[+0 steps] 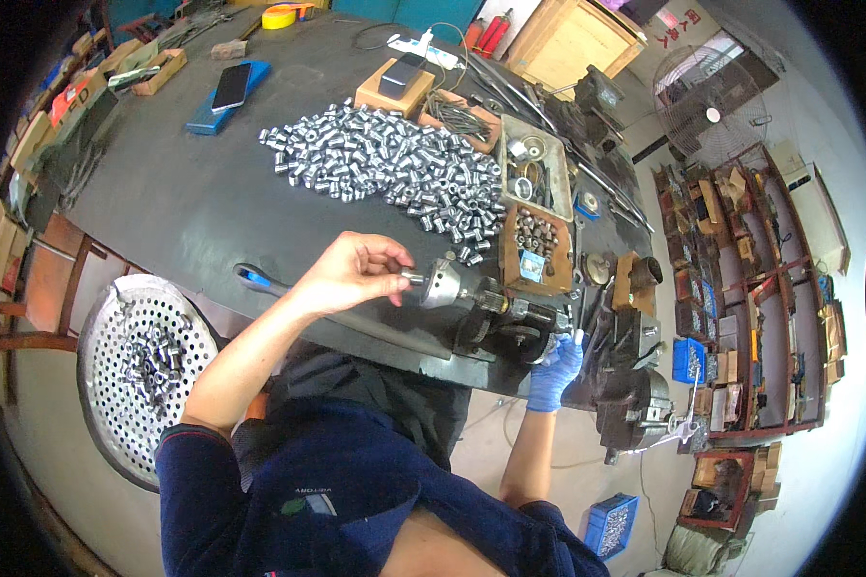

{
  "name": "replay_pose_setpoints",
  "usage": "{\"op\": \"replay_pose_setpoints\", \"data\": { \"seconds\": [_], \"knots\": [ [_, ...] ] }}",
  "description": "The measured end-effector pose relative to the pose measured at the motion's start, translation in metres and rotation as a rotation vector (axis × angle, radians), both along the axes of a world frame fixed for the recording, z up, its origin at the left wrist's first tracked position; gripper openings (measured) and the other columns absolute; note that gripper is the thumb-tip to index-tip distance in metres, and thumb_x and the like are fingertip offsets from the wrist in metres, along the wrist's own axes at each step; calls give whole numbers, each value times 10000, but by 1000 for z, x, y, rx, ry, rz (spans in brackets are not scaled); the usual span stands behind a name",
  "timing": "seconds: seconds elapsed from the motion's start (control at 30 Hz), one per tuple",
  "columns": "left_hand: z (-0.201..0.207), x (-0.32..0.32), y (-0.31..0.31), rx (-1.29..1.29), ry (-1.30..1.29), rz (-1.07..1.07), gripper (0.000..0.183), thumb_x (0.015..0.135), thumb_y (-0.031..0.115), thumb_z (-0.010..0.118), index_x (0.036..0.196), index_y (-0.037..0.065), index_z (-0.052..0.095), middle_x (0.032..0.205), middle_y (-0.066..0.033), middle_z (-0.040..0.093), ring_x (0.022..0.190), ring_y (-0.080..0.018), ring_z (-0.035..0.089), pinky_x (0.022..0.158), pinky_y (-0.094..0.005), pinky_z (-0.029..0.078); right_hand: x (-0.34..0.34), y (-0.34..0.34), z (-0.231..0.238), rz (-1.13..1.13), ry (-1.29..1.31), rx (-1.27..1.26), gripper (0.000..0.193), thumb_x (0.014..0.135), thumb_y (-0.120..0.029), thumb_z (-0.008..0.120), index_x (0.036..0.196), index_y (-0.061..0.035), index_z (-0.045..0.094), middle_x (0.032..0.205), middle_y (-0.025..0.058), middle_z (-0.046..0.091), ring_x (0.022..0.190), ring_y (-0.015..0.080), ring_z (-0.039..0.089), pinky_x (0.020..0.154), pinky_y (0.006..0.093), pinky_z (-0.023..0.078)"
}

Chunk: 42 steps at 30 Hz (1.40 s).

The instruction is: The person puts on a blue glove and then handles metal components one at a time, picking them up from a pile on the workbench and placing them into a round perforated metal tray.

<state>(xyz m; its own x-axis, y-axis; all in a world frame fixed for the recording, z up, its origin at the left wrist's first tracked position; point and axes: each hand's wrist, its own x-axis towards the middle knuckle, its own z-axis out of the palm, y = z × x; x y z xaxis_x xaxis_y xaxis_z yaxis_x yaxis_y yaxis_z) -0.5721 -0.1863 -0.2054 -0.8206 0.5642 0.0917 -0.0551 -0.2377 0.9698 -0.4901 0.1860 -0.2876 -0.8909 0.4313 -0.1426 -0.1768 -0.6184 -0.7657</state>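
My bare left hand (361,272) pinches a small metal piece (411,277) at the mouth of a round steel chuck (441,285); the fingers hide most of it. The chuck belongs to a small spindle machine (520,327) lying along the front edge of the dark bench. At the machine's right end, my right hand (556,370), in a blue glove, has its fingers bent against it; what they grip, if anything, I cannot make out. Behind the chuck spreads a big heap of short shiny metal sleeves (375,163).
A perforated metal stool (111,404) at left carries more metal pieces (154,365). Right of the heap stand a wooden box of parts (539,281) and a tool tray (520,130). A vise (635,404) sits at the right edge. A phone (232,88) lies far left.
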Motion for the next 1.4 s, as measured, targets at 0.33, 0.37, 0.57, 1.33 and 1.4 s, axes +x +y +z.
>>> {"op": "replay_pose_setpoints", "data": {
  "seconds": [0.33,0.37,0.57,1.33,1.4],
  "knots": [
    [12,-4,6,-81,46,-63,201,781,-51,612,976,-79,569,846,-117,632,756,-163,626,720,-276,503,20,-1,9,38,33,66,418,914,-390,458,828,-2,588,576,56,570,399,84,441,339,194,338],
    [13,-4,6,-83,55,-51,212,771,-59,615,978,-75,572,848,-112,632,773,-162,623,726,-275,501,22,0,14,113,76,-13,440,912,-401,455,833,12,587,546,58,551,385,94,425,338,192,327],
    [19,1,9,-266,356,60,228,716,-57,651,938,-30,606,856,-78,638,829,-141,607,753,-275,487,36,-1,65,45,127,165,458,903,-416,470,799,8,608,505,67,505,355,91,369,317,199,300],
    [9,-3,16,-99,172,35,191,744,-32,658,923,-67,604,785,-98,634,678,-128,612,631,-250,497,-44,17,-2,52,-23,119,330,885,-316,509,812,-14,620,719,85,635,662,181,606,646,322,499],
    [8,-3,16,-74,77,11,170,762,-25,648,914,-81,599,758,-104,627,638,-130,610,591,-241,493,-62,19,6,29,-120,247,380,855,-392,572,741,-34,628,622,31,598,504,109,536,456,207,405]
  ]
}}
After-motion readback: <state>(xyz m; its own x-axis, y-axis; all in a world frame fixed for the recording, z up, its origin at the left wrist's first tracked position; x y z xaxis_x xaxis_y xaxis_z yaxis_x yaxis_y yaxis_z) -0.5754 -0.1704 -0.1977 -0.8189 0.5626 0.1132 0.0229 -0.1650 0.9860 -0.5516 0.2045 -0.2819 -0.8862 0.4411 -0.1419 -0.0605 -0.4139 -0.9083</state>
